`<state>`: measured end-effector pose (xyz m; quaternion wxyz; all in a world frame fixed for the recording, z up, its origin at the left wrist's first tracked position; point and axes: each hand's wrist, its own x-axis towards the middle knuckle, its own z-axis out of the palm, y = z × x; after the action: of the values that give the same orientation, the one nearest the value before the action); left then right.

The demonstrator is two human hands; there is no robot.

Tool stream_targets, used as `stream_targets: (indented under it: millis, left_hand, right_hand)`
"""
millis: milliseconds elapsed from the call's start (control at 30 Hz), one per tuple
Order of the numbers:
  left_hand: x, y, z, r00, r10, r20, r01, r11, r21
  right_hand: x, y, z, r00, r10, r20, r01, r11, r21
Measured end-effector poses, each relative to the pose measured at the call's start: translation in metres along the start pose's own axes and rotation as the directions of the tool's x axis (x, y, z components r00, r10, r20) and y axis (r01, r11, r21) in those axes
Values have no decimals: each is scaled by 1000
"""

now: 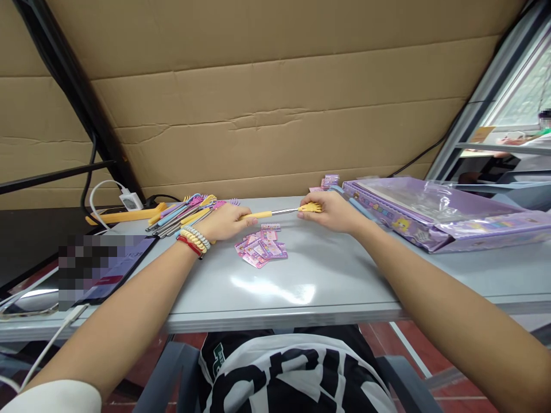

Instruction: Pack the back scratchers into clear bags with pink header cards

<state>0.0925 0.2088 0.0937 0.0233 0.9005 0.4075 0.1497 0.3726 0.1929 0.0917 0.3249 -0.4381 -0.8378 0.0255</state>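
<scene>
A yellow back scratcher with a metal rod is held level above the table between my two hands. My left hand is closed on its yellow handle. At the other end, my right hand grips beside the yellow claw-shaped head. Just below lie small pink and purple printed cards in a loose, overlapping heap. Left of my left hand is a pile of back scratchers in yellow, pink, blue and purple, partly hidden by that hand.
A purple printed box with clear plastic stands on the right. More cards lie behind my right hand. At left are a tablet, a white charger with cables and a yellow bar. Cardboard closes off the back.
</scene>
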Motion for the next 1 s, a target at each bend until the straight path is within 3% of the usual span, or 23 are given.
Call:
stream_targets:
  millis: [267,367,500,733,900,1000]
  left_hand:
    - [-1,-2,-1,993,94,-70,-94,996,-4]
    - [-1,1,0,990,96,-105,-94,995,24]
    - [-2,10,0,995,45,-94,-36,994,105]
    - [-5,26,0,998,-47,-39,58,914,401]
    - [-4,37,2,983,-151,-109,184,872,453]
    - [-6,44,0,983,-154,-96,182,827,531]
  right_hand:
    - [1,10,3,999,-25,44,31,990,-137]
    - [1,3,6,990,-101,95,125,949,-289]
    - [-1,-16,14,975,-129,181,203,848,-490]
    - [-7,-36,19,953,5,304,169,822,-544]
    - [-10,-47,20,961,16,278,162,780,-605]
    - [-10,-53,19,967,0,255,162,771,-616]
